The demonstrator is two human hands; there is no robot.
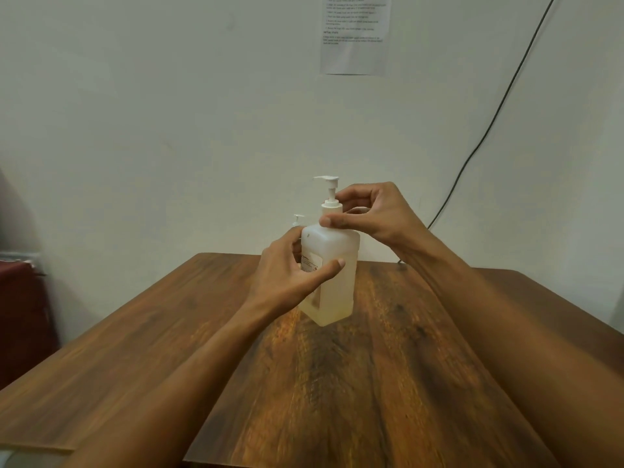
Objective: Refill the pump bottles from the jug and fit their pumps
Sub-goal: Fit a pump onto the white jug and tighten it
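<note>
Wooden table [422, 366], left hand [287, 276] fingers wrapped round bottle [334, 292], right hand [374, 214] fingers pinching pump [330, 192] at its collar

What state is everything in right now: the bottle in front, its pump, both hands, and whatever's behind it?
Front bottle: upright on the table, pale liquid inside, level unclear.
Pump: sitting in the bottle's neck, head raised; tightness cannot be told.
Left hand: grips the bottle's body.
Right hand: pinches the pump's collar.
Second pump: only its head shows behind the front bottle.
</note>
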